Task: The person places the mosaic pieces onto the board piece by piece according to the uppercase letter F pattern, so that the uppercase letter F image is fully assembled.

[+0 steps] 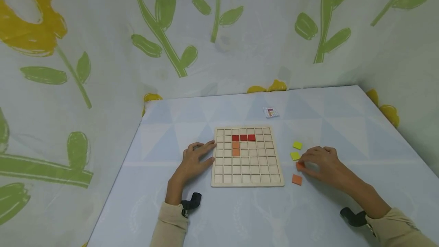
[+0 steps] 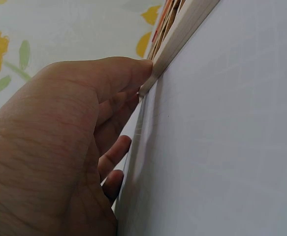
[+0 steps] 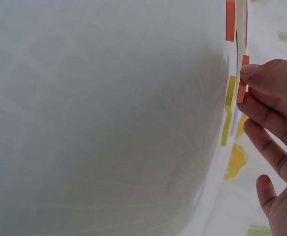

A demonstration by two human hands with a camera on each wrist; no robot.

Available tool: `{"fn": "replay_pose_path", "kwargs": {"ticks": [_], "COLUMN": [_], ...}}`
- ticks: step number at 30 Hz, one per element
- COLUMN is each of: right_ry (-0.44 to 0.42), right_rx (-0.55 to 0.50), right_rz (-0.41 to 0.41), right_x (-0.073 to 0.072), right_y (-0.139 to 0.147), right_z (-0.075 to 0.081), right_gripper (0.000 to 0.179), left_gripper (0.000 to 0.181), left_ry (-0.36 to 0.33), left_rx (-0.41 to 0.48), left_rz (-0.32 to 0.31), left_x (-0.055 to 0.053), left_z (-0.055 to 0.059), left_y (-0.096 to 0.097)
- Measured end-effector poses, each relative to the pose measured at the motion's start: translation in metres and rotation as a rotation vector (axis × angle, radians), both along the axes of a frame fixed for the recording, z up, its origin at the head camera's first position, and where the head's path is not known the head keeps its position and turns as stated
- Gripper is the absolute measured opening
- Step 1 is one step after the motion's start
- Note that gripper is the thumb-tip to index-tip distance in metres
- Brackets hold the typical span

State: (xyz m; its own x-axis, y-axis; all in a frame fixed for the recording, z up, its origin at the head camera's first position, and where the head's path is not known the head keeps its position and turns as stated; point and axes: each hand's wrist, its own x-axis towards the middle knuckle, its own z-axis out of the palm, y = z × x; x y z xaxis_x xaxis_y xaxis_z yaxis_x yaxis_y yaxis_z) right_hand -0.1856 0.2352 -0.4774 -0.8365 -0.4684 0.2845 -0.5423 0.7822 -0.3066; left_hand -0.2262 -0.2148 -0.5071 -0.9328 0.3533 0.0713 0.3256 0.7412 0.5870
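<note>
The flat orange square tile (image 1: 299, 166), having no long axis, sits at about three o'clock from the pale wooden grid board (image 1: 255, 169), pinched by the nearer right hand (image 1: 323, 166). The left hand (image 1: 193, 162), thumb and fingers spread, touches the board's nine-o'clock edge. The right wrist view shows the tile edge-on at the thumb, which the head view hides.

From above, the head view faces down over the table (image 1: 240, 216) to its far edge; wrist views look closely, low along it. Head shares the board (image 1: 255, 169) with left, orange tiles (image 1: 297, 179) with right.
</note>
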Motion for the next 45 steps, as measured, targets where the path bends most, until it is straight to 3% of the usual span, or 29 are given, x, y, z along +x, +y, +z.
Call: {"fn": "replay_pose_path", "kwargs": {"ticks": [8, 16, 26, 33, 45], "right_ry": [0.032, 0.132, 0.017, 0.051, 0.074], "right_rx": [-0.024, -0.091, -0.087, -0.112, -0.130], "right_rz": [0.010, 0.083, 0.080, 0.125, 0.170], "right_x": [-0.004, -0.010, -0.011, -0.013, -0.022], "right_y": [-0.005, -0.018, -0.037, -0.055, -0.091], "right_z": [0.005, 0.010, 0.014, 0.016, 0.026], "right_gripper": [0.027, 0.030, 0.026, 0.025, 0.020], "left_gripper": [0.052, 0.053, 0.052, 0.052, 0.051], "left_ry": [0.023, 0.019, -0.002, 0.020, 0.041], "left_rx": [-0.002, 0.010, -0.011, -0.009, -0.014], "left_rz": [-0.008, -0.027, -0.014, -0.018, -0.006], "left_x": [0.000, -0.001, 0.005, 0.009, 0.002], "left_z": [-0.001, 0.002, -0.003, -0.005, 0.000], "left_y": [0.001, 0.001, 0.002, 0.000, -0.001]}}
